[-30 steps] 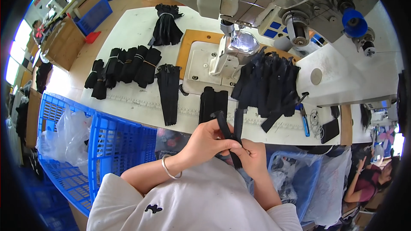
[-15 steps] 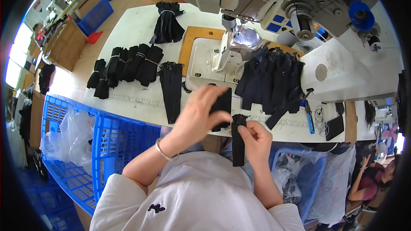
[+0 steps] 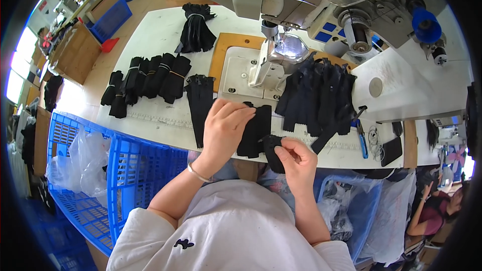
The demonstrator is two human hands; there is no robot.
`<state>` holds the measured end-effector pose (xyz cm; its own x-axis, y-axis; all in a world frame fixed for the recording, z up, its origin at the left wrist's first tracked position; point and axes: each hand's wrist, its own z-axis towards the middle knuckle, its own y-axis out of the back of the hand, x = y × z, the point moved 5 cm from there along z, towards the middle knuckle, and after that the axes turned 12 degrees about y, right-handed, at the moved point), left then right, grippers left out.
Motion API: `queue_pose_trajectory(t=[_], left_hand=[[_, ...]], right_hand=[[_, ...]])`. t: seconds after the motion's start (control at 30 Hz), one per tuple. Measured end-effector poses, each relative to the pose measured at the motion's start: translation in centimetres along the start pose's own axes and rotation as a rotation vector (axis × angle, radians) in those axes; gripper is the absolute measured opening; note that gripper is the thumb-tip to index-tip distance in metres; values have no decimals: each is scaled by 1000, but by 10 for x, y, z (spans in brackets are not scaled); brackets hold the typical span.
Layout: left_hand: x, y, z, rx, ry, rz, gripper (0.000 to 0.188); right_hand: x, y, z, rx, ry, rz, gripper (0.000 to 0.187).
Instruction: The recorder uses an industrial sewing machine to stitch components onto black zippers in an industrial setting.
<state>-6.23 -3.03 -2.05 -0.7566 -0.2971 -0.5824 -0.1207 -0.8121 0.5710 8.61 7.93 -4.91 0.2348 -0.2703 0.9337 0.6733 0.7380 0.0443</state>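
Observation:
My right hand (image 3: pixel 297 160) pinches a short black zipper (image 3: pixel 273 156) between thumb and fingers at the table's front edge. The strip bends and its lower end hangs toward my lap. Beside it, a few black zippers (image 3: pixel 257 133) lie flat on the table. My left hand (image 3: pixel 224 129) is over their left side with fingers curled together; its thumb is hidden, and what the fingertips hold does not show. Left of that hand lies another set of zippers (image 3: pixel 199 101). A spread pile of black zippers (image 3: pixel 319 98) is right of the sewing machine's needle area.
The sewing machine (image 3: pixel 296 0) stands over the table's far side. Rolled, banded black bundles (image 3: pixel 159 78) and a tied bunch (image 3: pixel 196 30) lie left. Blue-handled snippers (image 3: pixel 361 139) are at right. A blue crate (image 3: pixel 113 180) and a blue bin (image 3: pixel 369 211) flank me.
My left hand has come down and left, its fingers closing from a spread pose. The zipper in my right hand has swung from hanging straight to bent, its lower end higher.

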Motion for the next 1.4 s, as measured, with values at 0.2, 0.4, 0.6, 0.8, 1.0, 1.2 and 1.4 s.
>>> queue_pose_trajectory(t=[0.2, 0.4, 0.6, 0.8, 1.0, 1.2, 1.4], left_hand=[[-3, 1, -7, 435, 803, -871, 11], [-15, 10, -14, 458, 809, -980, 14], [-19, 10, -16, 422, 801, -951, 20], [-20, 10, -16, 432, 834, -1003, 19], [-18, 13, -5, 421, 870, -1090, 17], [-11, 11, 32, 423, 800, -1173, 16], [-1, -4, 74, 444, 816, -1263, 15]], right_hand=[[16, -12, 14, 27, 0, 9, 10], [21, -11, 16, 28, -93, 7, 8], [25, -11, 20, 58, -52, 12, 7], [27, -11, 23, 95, -59, -4, 5], [25, -18, 29, 132, -328, 273, 8], [28, -22, 57, 122, -98, 56, 10], [42, -30, 97, 16, 40, -43, 15]])
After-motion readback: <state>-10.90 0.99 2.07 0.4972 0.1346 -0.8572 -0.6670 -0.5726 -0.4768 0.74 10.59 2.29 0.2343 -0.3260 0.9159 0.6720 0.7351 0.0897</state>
